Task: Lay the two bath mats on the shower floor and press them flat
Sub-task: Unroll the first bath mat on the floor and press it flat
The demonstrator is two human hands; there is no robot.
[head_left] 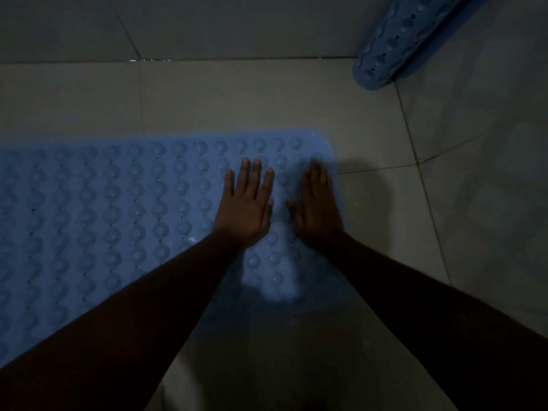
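A blue bath mat point(98, 209) with rows of round bumps lies spread on the tiled shower floor, reaching from the left edge to a rounded right end. My left hand point(246, 203) lies palm down on it near that end, fingers spread. Beside it, my right hand point(318, 206) lies flat along the mat's right edge, fingers together. Neither hand holds anything. A second blue mat point(394, 40), curled into a roll, leans in the far right corner against the wall. My forearms hide the mat's near right part.
Pale floor tiles point(237, 96) with dark grout lines surround the mat. A grey wall point(207, 22) runs along the back and another wall point(489, 143) stands at the right. The light is dim.
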